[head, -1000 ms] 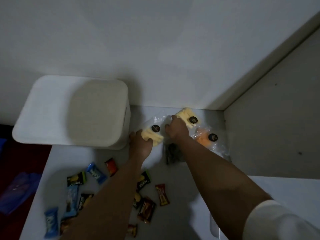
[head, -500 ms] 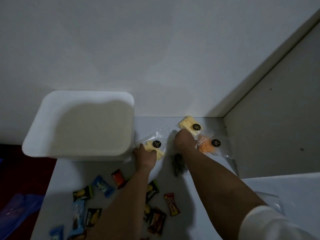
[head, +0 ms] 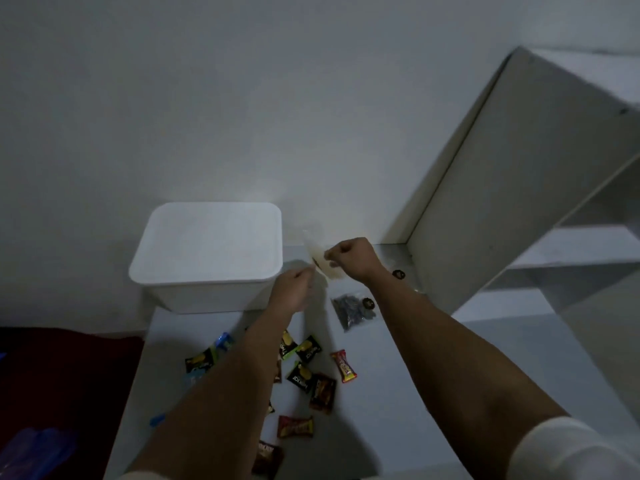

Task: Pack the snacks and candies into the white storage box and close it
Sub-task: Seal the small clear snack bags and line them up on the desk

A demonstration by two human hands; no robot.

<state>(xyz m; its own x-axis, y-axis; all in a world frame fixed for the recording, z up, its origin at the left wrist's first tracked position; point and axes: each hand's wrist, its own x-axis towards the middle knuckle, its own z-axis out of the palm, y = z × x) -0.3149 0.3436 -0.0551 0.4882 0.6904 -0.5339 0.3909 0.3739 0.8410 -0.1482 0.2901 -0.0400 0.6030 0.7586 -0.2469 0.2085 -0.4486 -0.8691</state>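
A clear snack bag [head: 323,263], blurred, is raised right of the white box [head: 207,251]; the left hand [head: 292,289] and right hand [head: 349,256] both pinch it.

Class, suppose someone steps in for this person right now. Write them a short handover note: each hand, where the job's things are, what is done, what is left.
Right hand: raised, pinching a clear snack bag beside the white storage box.
Left hand: raised next to that bag; blur hides whether it grips anything.
The box stands at the back of the white surface; the picture does not settle whether its lid is on.
A dark snack bag and the wrapped candies lie loose on the surface.
Done: no item can be seen packed.
Left: pack the held bag, dark bag and candies, then close the box.
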